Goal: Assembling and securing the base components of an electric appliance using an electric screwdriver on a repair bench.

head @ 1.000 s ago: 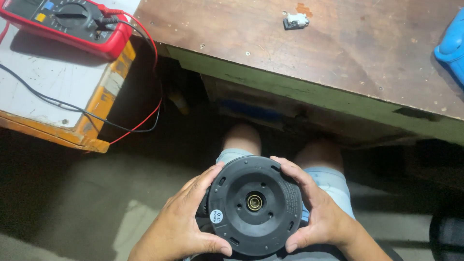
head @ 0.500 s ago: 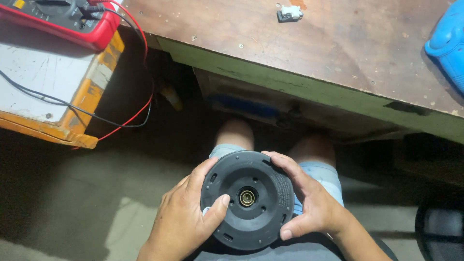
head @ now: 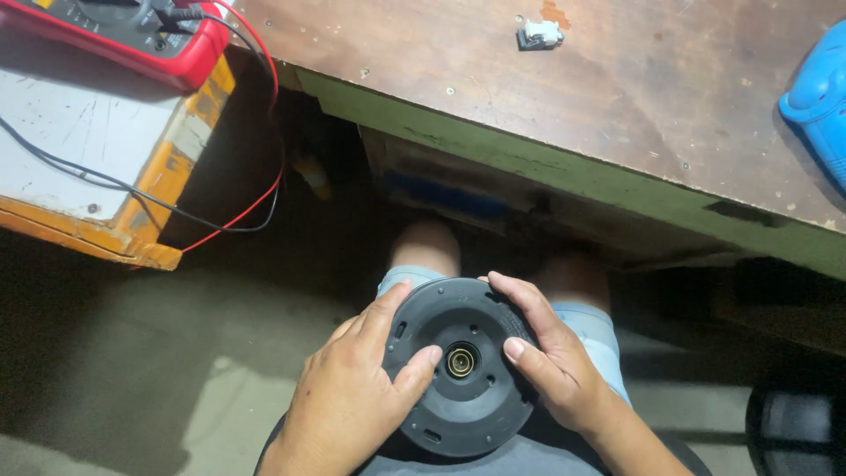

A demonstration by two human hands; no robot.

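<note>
While the black disc (head: 463,368) was held flat-face up over the lap, it was gripped from both sides: the left hand (head: 357,397) was laid on its left half and the right hand (head: 551,357) was wrapped round its right rim. Both sets of fingers were curled onto the disc, neither released nor clenched into a fist. A brass hub (head: 460,361) was seen at the centre, and both thumbs were pointed inward at it, the left thumb tip just beside it and the right thumb tip a little farther off. Being round, the disc showed no long axis; its face was turned toward the camera. The left hand was therefore judged nearer to the hub. Well apart, above the knees, a wooden bench (head: 617,97) was shown carrying a small white part (head: 539,35), with a red meter (head: 115,31) on a stand to the left.
</note>
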